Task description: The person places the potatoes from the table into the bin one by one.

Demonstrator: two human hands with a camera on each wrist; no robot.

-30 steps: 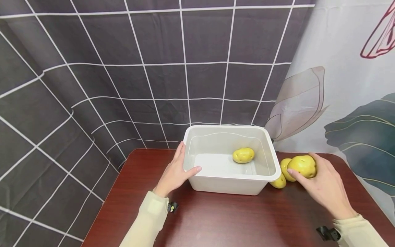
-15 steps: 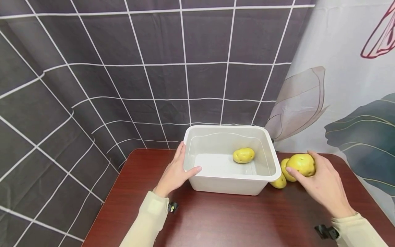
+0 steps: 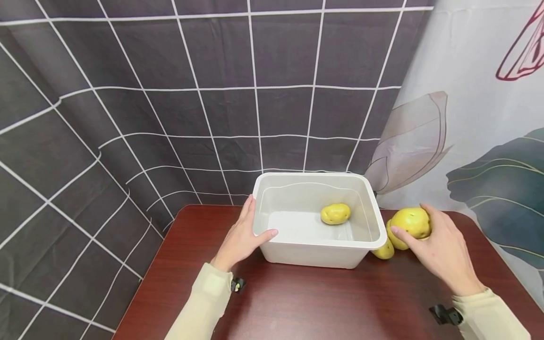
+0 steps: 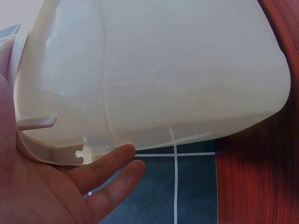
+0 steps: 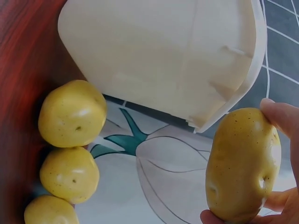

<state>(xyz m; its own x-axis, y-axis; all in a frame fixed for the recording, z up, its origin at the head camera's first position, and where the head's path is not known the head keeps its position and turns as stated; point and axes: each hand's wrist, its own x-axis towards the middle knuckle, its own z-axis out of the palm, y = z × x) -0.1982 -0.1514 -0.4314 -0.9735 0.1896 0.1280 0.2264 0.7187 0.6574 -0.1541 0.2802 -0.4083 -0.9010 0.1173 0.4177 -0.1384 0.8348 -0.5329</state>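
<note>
A white bin (image 3: 314,255) stands on the table with one yellow potato (image 3: 335,214) inside, towards its right end. My left hand (image 3: 240,241) rests on the bin's left end, thumb over the front rim and fingers straight along the side; the left wrist view shows the fingers (image 4: 112,168) against the bin's outer wall. To the right of the bin, my right hand (image 3: 446,250) holds a large potato (image 3: 410,223) between thumb and fingers. In the right wrist view this held potato (image 5: 243,163) is raised off the table, apart from several others.
Beside the bin's right wall, several potatoes (image 5: 72,113) lie in a row on the red-brown table (image 3: 297,302). Behind the table hang a dark grid-patterned cloth (image 3: 221,113) and, at the right, a white cloth (image 3: 476,118) with plant drawings.
My right hand has moved slightly left and up with the potato, closer to the bin's right rim. The left hand and the bin have stayed where they were.
</note>
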